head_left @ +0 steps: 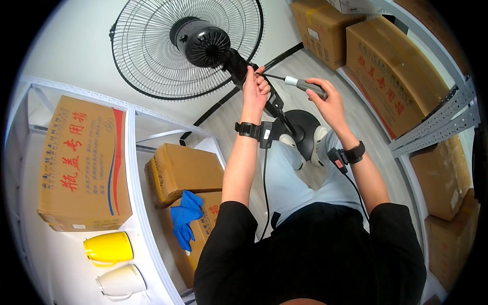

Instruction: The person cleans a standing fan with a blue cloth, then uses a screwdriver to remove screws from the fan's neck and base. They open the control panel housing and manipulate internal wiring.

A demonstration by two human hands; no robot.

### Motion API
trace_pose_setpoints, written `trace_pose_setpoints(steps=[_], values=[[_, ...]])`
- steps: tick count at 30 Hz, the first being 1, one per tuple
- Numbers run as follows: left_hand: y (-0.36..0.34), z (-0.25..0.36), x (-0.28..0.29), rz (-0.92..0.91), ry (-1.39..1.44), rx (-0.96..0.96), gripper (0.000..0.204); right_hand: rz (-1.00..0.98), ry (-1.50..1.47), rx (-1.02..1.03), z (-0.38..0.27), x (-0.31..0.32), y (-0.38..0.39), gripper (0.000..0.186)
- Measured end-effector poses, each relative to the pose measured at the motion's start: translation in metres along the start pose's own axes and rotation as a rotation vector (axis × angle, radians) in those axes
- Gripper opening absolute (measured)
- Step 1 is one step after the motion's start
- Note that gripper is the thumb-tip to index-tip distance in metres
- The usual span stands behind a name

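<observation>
Black fan (207,47) stood at the far side, left of centre, its round base (307,123) on the floor. Right hand (329,105) grasped a grey screwdriver (302,85) by the handle, shaft pointing left toward the fan's neck (236,66). Left hand (255,90) was at the neck by the tip, fingers curled; couldn't tell what, if anything, it gripped. Left shelf (148,241) held a carton (84,168), a yellow jug (109,247) and, nearest, a white jug (121,281). Boxes (389,71) sat along the right.
</observation>
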State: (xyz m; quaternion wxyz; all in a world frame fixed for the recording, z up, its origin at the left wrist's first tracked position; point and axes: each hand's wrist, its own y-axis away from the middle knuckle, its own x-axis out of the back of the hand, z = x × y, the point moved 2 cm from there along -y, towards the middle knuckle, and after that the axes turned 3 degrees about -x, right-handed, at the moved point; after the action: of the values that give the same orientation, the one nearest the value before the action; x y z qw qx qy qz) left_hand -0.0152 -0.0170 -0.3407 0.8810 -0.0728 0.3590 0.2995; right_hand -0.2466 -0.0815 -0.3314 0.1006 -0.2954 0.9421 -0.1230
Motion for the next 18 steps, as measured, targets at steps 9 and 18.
trace_pose_setpoints(steps=[9,18], values=[[0.036,-0.053,0.084,0.239,0.035,0.032,0.03,-0.052,0.022,-0.207,0.052,0.012,0.032,0.023],[0.054,-0.051,0.134,0.402,0.022,0.063,0.022,-0.024,-0.028,-0.273,0.077,-0.021,0.037,0.025]])
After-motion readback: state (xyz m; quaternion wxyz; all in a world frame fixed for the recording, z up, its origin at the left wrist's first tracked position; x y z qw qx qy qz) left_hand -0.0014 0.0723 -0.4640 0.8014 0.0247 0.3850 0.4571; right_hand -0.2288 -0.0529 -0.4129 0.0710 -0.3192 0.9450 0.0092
